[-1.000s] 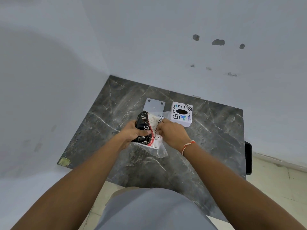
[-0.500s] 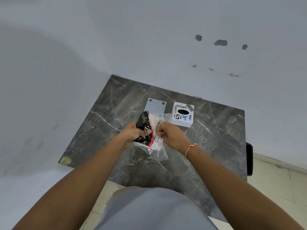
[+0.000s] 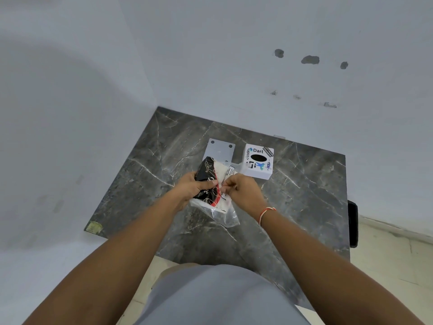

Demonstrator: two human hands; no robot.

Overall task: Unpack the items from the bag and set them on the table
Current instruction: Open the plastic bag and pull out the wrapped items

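A clear plastic bag (image 3: 226,214) hangs just above the dark marble table (image 3: 145,184), held between both hands. Inside it sits a black, white and red patterned packet (image 3: 207,170), whose upper end sticks out of the bag's mouth. My left hand (image 3: 194,186) grips the packet through the bag from the left side. My right hand (image 3: 241,191) pinches the bag's edge on the right, beside a white printed label. The packet's lower part is hidden by my left hand's fingers.
A white box (image 3: 257,164) with stickers and a dark oval hole stands behind the hands. A flat grey plate (image 3: 220,148) with two holes lies to its left. Walls close the table's left and far sides. A black object (image 3: 352,224) sits off the right edge.
The hands and the bag have stayed in nearly the same place. The right hand's fingers have shifted slightly along the bag's edge, and the packet stands a little farther out of the bag.
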